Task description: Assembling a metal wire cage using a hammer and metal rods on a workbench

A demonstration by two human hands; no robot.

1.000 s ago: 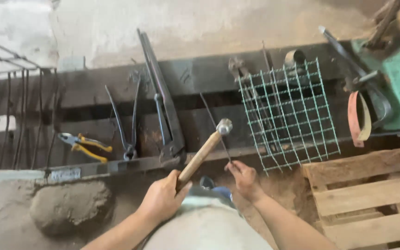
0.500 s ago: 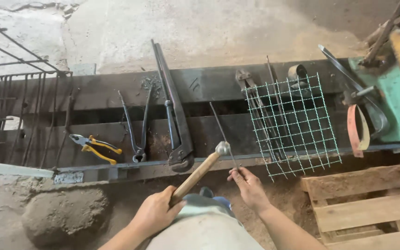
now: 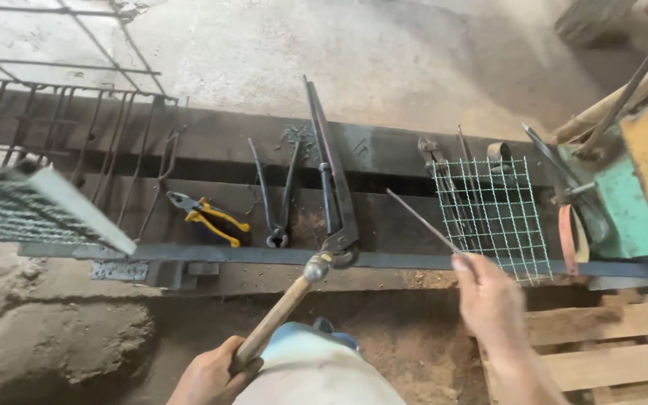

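Only label I can spot: a small pale rectangular plate under the long steel beam, left end.

Smooth pale wooden handle and dull steel head on the hammer; thin matt metal rod; bright galvanised wire mesh; dark, rusty steel beams; glossy yellow plastic grips on pliers; rough bare pallet wood.

Metal workshop: tongs, wire mesh, steel bench
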